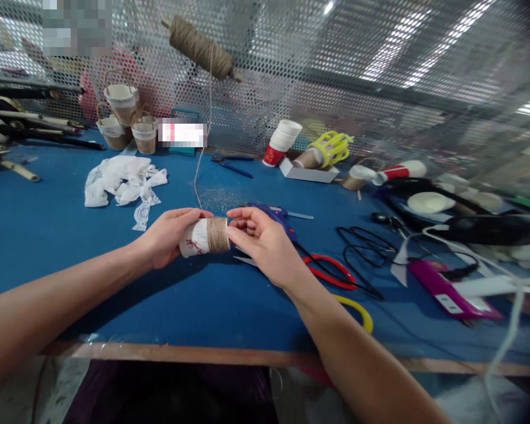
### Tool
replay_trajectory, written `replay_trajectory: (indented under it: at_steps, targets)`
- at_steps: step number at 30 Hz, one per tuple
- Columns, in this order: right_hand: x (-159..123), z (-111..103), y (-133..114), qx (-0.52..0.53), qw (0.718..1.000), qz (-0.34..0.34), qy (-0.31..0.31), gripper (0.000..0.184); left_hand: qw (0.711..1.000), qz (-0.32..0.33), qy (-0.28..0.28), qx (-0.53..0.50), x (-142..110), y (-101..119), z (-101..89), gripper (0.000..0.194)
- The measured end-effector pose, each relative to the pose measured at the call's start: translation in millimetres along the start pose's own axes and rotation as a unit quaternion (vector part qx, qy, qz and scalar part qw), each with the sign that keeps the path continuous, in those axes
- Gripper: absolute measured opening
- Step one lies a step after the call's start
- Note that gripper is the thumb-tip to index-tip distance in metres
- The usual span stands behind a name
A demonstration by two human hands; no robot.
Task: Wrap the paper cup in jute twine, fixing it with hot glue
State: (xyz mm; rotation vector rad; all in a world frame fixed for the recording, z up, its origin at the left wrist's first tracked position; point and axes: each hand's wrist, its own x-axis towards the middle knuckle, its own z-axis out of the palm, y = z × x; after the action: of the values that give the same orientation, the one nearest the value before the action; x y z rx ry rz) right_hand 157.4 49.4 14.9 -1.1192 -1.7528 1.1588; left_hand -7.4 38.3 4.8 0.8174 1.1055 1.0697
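Observation:
A white paper cup (195, 238) with a small dark print lies on its side between my hands, above the table. A band of brown twine (218, 234) is wound round its right part. My left hand (171, 232) is closed around the cup's left end. My right hand (258, 238) pinches the right end at the rim, its thumb in front and fingers curled behind. A strand of twine (210, 112) runs from a twine spool (201, 48) on the mesh down to my left thumb. A blue glue gun (271, 213) lies behind my right hand, partly hidden.
Scissors with red and yellow handles (352, 284) lie under my right forearm. White lace (121, 179) is heaped at left. Small twine-covered baskets (122, 103), pliers (233, 165) and stacked paper cups (283, 141) stand or lie towards the mesh. Black cable (357, 250) and a purple power strip (453, 290) are at right.

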Motion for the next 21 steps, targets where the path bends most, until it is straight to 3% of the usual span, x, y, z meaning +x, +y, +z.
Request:
replay_trajectory:
  at_steps: [6,14,21]
  targets:
    - [-2.5,1.3,-1.7,-0.028,1.000,0.005,-0.004,0.021,0.998,-0.044,0.002,-0.055,-1.8,6.5,1.3,0.022]
    - [2.3,0.0,3.7,0.032,0.998,0.050,0.002,0.020,0.996,-0.065,-0.026,-0.054,-1.9,7.7,-1.6,0.024]
    - [-10.0,8.8,-3.9,-0.123,0.988,-0.086,0.025,0.027,0.997,-0.046,0.021,-0.057,-3.6,8.8,1.5,0.020]
